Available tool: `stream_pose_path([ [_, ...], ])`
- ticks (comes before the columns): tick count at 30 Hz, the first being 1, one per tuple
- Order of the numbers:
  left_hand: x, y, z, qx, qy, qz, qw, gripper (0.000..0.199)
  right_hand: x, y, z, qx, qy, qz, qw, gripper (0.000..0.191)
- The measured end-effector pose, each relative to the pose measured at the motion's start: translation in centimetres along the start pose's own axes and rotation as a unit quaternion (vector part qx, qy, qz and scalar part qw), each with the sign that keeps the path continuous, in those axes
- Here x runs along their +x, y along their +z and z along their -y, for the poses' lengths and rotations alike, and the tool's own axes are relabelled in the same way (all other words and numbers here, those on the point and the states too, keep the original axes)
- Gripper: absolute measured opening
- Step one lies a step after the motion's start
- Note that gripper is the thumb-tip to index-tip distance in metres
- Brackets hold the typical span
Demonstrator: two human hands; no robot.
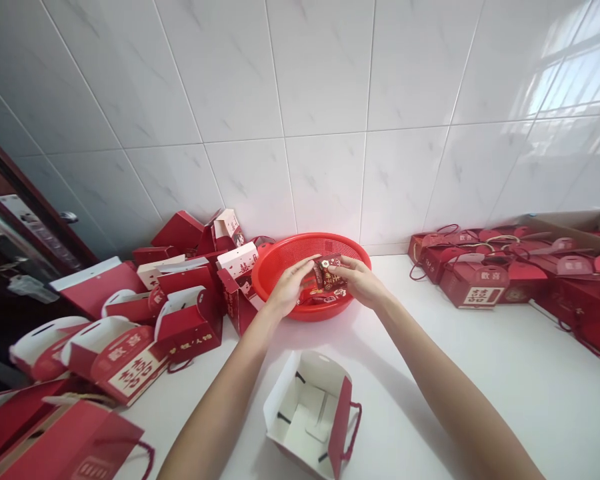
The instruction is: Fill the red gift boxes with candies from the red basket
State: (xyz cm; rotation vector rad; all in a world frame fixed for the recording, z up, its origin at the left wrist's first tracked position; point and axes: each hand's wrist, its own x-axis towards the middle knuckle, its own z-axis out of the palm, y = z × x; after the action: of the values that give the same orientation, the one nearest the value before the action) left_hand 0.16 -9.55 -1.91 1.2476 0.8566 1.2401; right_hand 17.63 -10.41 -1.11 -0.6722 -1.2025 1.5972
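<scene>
Over a red plastic basket (273, 257) by the wall are both my hands. My left hand (289, 288) is closed, its fingertips at a small dark red wrapped packet (319, 275). Pinched in my right hand (363, 281) is a dark red packet (337, 267) with gold print. More red and brown wrapped packets (325, 298) lie in the basket below, partly hidden by my hands. Between my forearms, nearer me, stands an open red gift box (339, 430), white inside, with nothing in it and a red cord handle at its right side.
Several open red gift boxes (125, 357) crowd the left of the white table (395, 400). Closed red boxes (475, 283) with cord handles stand in rows at the right. A cardboard carton (563, 227) is at the far right, against the tiled wall (325, 180).
</scene>
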Motion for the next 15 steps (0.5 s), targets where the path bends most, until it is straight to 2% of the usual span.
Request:
stream_pose_path([
  [3, 0.6, -0.8, -0.4, 0.083, -0.033, -0.005, 0.996, 0.035, 0.3, -0.2, 0.3, 0.019, -0.002, -0.049, 0.999, 0.028],
  [5, 1.4, -1.2, -0.8, 0.213, -0.040, 0.040, 0.975, 0.030, 0.5, -0.4, 0.5, 0.046, -0.016, -0.090, 0.995, 0.021],
  [7, 2.6, -1.2, -1.1, 0.319, -0.037, 0.094, 0.942, 0.025, 0.7, -0.7, 0.9, 0.077, -0.029, -0.129, 0.988, 0.015],
  [11, 5.2, 0.5, -0.7, 0.394, -0.020, 0.157, 0.905, 0.015, 0.8, -1.0, 1.7, 0.117, -0.029, -0.181, 0.976, 0.010],
  [13, 6.3, 1.8, 0.2, 0.422, -0.024, 0.203, 0.883, 0.013, 0.8, -1.1, 2.0, 0.129, -0.037, -0.191, 0.972, 0.010],
  [15, 7.0, 2.8, 1.4, 0.447, -0.021, 0.224, 0.866, 0.011, 0.7, -1.1, 2.3, 0.135, -0.054, -0.193, 0.970, 0.010],
])
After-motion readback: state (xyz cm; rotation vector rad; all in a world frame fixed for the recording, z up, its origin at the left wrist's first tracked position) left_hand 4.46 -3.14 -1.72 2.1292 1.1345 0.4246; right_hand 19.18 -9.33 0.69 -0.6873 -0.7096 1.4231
